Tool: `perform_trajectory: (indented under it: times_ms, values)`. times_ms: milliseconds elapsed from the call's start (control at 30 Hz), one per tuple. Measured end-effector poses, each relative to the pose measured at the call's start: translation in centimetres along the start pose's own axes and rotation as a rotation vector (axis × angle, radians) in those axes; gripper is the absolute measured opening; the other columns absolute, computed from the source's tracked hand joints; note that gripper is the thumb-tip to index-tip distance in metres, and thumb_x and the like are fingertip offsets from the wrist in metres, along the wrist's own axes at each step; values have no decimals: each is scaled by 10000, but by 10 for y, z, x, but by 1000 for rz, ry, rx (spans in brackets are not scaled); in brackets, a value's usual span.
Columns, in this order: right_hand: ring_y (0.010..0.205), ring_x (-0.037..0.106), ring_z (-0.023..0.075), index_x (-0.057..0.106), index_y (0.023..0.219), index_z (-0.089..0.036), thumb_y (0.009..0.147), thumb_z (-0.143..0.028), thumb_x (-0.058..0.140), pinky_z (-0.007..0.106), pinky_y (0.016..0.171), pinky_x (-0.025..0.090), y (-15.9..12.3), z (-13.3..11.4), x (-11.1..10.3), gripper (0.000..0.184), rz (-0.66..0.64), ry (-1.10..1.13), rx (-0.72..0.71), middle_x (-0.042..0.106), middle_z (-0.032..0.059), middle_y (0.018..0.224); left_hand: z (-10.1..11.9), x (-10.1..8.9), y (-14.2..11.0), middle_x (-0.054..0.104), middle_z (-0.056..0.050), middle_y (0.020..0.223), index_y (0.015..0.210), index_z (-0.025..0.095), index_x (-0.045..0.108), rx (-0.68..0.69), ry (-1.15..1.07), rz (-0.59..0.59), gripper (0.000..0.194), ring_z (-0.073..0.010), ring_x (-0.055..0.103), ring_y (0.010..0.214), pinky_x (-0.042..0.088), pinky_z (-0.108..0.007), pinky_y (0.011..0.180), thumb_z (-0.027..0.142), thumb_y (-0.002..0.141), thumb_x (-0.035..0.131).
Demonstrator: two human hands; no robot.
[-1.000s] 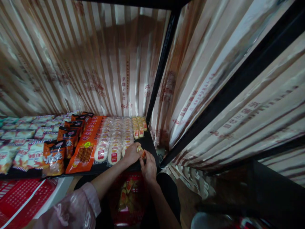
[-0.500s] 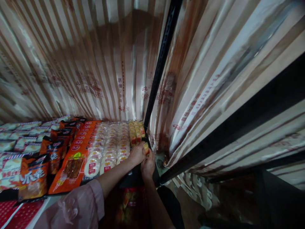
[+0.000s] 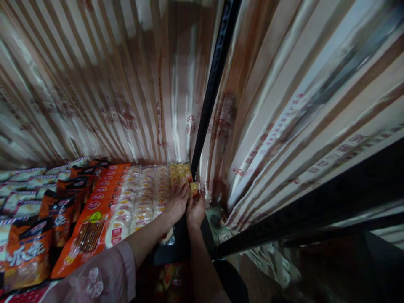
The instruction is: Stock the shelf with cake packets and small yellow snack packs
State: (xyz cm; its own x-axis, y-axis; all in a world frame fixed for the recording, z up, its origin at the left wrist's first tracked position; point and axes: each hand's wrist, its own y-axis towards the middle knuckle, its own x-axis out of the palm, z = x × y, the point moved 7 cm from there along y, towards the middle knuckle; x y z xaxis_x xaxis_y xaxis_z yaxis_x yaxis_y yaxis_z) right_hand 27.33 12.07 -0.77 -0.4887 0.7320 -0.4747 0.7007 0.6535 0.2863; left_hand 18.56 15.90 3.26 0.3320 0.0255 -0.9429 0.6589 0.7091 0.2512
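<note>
My left hand [image 3: 176, 203] lies over the front of a block of small yellow packaged snacks [image 3: 180, 171] at the shelf's right end. Its fingers are stretched forward against them. Close beside it, my right hand [image 3: 196, 213] grips one small yellow and red snack packet [image 3: 195, 188] at the right edge of that block. Left of my hands run rows of clear-wrapped round white crackers [image 3: 145, 191]. Parts of the front yellow packets are hidden under my left fingers.
A large orange bag of stick snacks [image 3: 91, 227] lies further left, then orange and black snack bags [image 3: 30, 252] and white packs [image 3: 23, 204]. A black upright post [image 3: 210, 105] stands at the shelf's back right corner. Pleated printed sheeting [image 3: 142, 84] hangs behind.
My left hand has let go of the small packet and spread its fingers over the yellow block. My right hand has brought the packet slightly forward. The view has shifted a little.
</note>
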Motion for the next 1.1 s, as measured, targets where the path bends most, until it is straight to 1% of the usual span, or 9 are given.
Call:
perform_trajectory:
  times_ms: [133,267,367,467,600,700,800,933,1100]
  values:
    - [931,582,242,507,1161,-141,864,-377,381,367,812,451,8,-2,2,400,-12,0,-20,605,158,1087,-7,10,-1,365,-85,1461,1345,155,420,37,48,-37,499,-210,118,1417,160,-495,1157,81,868,294]
    - [887,582,230,552,1025,-170,863,-367,378,351,800,443,15,-3,8,308,-42,-43,-29,623,124,997,-9,11,-3,341,-99,1471,1361,129,402,52,57,-58,514,-213,158,1410,171,-482,1156,77,861,295]
    - [874,583,232,565,984,-172,870,-367,353,345,771,437,20,-4,13,309,-74,-94,-32,618,118,996,-9,10,-2,342,-112,1468,1340,103,433,39,67,-79,501,-219,163,1409,172,-465,1158,66,859,296]
    - [840,581,226,572,979,-172,871,-371,337,340,739,436,23,-3,16,327,-74,-112,-31,613,114,991,-8,12,-1,331,-116,1473,1328,91,448,41,76,-96,488,-222,158,1410,173,-444,1160,73,864,296]
    - [834,574,202,574,979,-181,867,-362,344,325,752,450,25,1,23,313,-88,-42,-64,601,105,1001,-8,14,-2,326,-112,1478,1337,95,437,46,91,-96,495,-225,173,1407,177,-439,1156,90,861,305]
    - [914,574,199,584,1011,-178,871,-359,339,328,816,457,26,5,28,335,-85,10,-93,601,113,1051,-7,13,-2,331,-117,1474,1342,87,433,47,96,-87,500,-228,164,1408,175,-433,1155,95,857,314]
    - [1030,559,206,602,1056,-146,881,-332,320,348,913,436,26,9,32,381,-72,25,-141,607,139,1119,-6,13,-2,338,-130,1468,1340,73,440,34,94,-87,498,-237,170,1406,176,-427,1156,96,857,324]
    - [1073,559,215,624,1103,-138,892,-297,334,373,953,423,24,8,33,393,-74,-29,-206,624,137,1169,-5,10,-2,330,-124,1472,1346,83,439,36,132,-102,493,-238,170,1406,183,-435,1157,118,862,348]
    - [993,583,222,643,1118,-149,890,-255,370,387,921,438,21,4,27,371,-25,-139,-262,652,121,1145,-1,6,-2,319,-114,1477,1365,65,409,43,182,-143,494,-252,194,1398,214,-439,1150,158,890,312]
